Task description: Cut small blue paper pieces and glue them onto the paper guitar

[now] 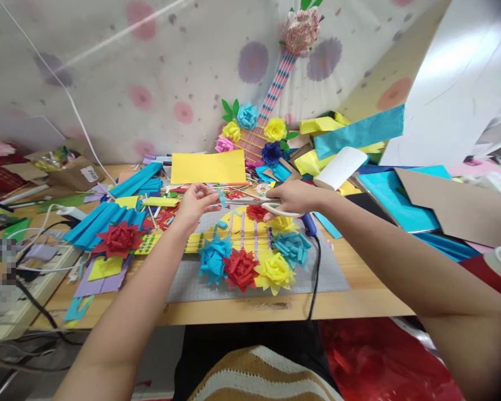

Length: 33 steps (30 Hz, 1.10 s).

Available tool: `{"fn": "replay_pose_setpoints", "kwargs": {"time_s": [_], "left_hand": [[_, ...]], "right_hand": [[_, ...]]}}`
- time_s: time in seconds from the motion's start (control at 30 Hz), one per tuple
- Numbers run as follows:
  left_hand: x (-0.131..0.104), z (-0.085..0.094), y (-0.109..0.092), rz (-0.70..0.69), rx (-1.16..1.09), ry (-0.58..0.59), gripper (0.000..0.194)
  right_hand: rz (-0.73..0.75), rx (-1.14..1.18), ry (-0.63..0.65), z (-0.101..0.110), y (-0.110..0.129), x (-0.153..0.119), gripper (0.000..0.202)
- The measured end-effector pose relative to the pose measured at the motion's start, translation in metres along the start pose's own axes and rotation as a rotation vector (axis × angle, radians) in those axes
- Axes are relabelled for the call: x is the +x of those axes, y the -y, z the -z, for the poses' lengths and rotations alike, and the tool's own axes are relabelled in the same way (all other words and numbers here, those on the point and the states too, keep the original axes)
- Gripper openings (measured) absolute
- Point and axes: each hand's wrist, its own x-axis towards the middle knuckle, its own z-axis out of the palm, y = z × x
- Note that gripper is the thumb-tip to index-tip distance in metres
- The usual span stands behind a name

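Observation:
Between the fingertips of my left hand [197, 205] is a small piece of light blue paper [222, 198]. My right hand [290, 197] grips scissors [280, 211] by their pale handles, the blades pointing left towards that paper. Whether the blades touch it I cannot tell. Below both hands lies a yellow paper guitar [217, 227] with purple strips and strings. Around its body sit paper flowers: a blue one [215, 259], a red one [241, 269], a yellow one [274, 272] and others.
A glue gun [309, 225] lies right of the guitar, its cable hanging over the table edge. A pink flowered guitar [271, 106] leans at the back. Paper and card scraps lie on both sides, with a loose red flower [119, 239] and a power strip [37, 289] at left.

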Motion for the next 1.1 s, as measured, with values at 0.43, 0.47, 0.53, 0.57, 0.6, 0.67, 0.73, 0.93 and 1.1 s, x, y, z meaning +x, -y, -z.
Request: {"fn": "replay_pose_setpoints", "kwargs": {"time_s": [0.43,0.47,0.53,0.57,0.6,0.67,0.73,0.93,1.1], "left_hand": [[0.0025,0.0005,0.0072,-0.002,-0.038,0.0,0.043],[0.0024,0.0002,0.0077,-0.003,-0.041,0.004,0.043],[0.0025,-0.0002,0.0084,-0.003,-0.04,0.007,0.043],[0.0026,-0.0002,0.0085,-0.003,-0.036,0.007,0.043],[0.0028,-0.0001,0.0086,-0.004,-0.033,0.005,0.043],[0.0032,0.0003,0.0084,-0.004,-0.025,0.001,0.043],[0.0035,0.0006,0.0079,-0.002,-0.02,0.0,0.043],[0.0024,-0.0007,0.0068,0.006,-0.016,-0.002,0.044],[0.002,-0.0013,0.0076,0.005,-0.016,-0.003,0.044]], "right_hand": [[0.01,0.013,-0.007,-0.0042,-0.0014,0.0026,0.05],[0.009,0.01,-0.012,-0.0043,-0.0012,0.003,0.05],[0.005,-0.007,-0.023,-0.0044,-0.0011,0.0032,0.048],[0.003,-0.018,-0.026,-0.0044,-0.0012,0.0031,0.048],[0.003,-0.029,-0.028,-0.0044,-0.0014,0.0029,0.047],[0.001,-0.046,-0.034,-0.0048,-0.002,0.0024,0.044],[0.0,-0.055,-0.038,-0.0053,-0.0029,0.002,0.042],[0.015,-0.049,-0.046,-0.0059,-0.0047,0.0022,0.042],[0.021,-0.04,-0.044,-0.0042,-0.0039,0.0016,0.042]]}}
